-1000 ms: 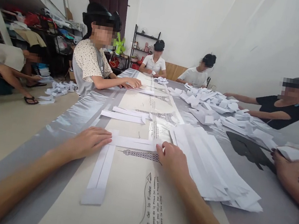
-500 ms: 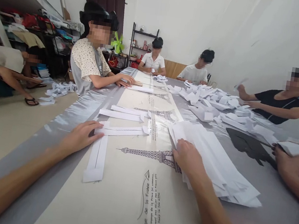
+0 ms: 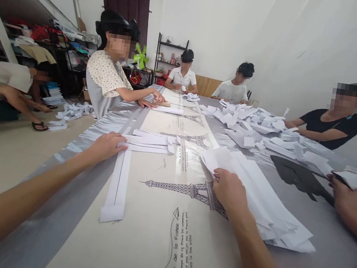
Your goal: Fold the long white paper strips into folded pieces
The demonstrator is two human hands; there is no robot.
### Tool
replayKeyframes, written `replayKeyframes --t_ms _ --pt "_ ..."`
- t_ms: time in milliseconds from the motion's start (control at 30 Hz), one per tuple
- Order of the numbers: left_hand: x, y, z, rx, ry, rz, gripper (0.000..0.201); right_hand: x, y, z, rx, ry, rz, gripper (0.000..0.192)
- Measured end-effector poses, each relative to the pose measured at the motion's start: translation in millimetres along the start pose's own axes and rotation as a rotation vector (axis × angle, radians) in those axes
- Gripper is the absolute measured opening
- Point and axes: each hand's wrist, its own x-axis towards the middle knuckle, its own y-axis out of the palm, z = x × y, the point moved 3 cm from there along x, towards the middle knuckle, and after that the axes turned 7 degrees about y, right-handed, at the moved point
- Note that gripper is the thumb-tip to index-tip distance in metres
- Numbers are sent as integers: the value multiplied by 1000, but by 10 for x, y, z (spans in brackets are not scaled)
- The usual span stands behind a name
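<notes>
Left hand (image 3: pixel 107 145) resting flat, fingers spread, on the near end of folded strips (image 3: pixel 148 143) lying mid-tabletop, toward the left edge. Right hand (image 3: pixel 228 190) pressing down, fingers loosely curled, on the near-left corner of a paper stack (image 3: pixel 256 195); pinching or merely touching: cannot tell. Another long strip (image 3: pixel 117 187) lying lengthwise just below the left hand. Judging paper as light, limp, easily creased and prone to sliding on the glossy tabletop (image 3: pixel 149 237); taking hold best at a free edge or corner, lifting one sheet off.
</notes>
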Motion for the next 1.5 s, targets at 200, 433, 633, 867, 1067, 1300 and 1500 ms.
replayKeyframes --t_ms 200,433,633,867,1067,1300,1500 --pt "9 78 -113 31 -47 -48 37 41 -55 -40 85 38 -62 22" --pt "96 252 -102 15 -59 -37 41 77 -59 -85 136 38 -88 17" --pt "-216 272 -295 51 -59 -138 61 158 39 -165 140 66 -43 14" --pt "-437 202 -454 29 -89 -117 60 219 113 -253 179 59 29 26" --pt "-449 191 -441 -18 -129 -115 55 245 106 -282 205 73 -16 20" --pt "-486 200 -429 -46 -128 -156 49 274 110 -346 337 69 -16 30" --pt "-507 217 -428 -47 -106 -162 46 332 146 -390 377 84 11 37"
